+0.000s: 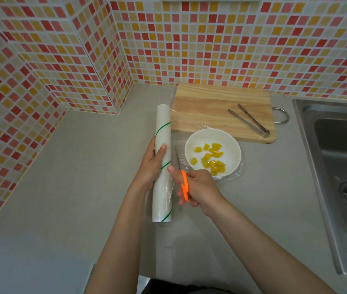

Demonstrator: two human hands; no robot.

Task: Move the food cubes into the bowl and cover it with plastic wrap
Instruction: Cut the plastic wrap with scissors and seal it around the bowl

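Note:
A white bowl [191, 143] stands on the grey counter and holds several yellow food cubes [210, 158]. A clear sheet of plastic wrap [235, 174] lies over the bowl and stretches left to the roll. My left hand [152, 164] grips the white roll of plastic wrap [163, 128], which has green stripes and lies lengthwise on the counter. My right hand [198, 187] holds orange-handled scissors [184, 185]. Their blades point away from me, between the roll and the bowl, at the wrap.
A wooden cutting board [210, 105] lies behind the bowl with metal tongs [249, 120] on it. A steel sink [342, 166] fills the right side. Tiled walls close the back and the left.

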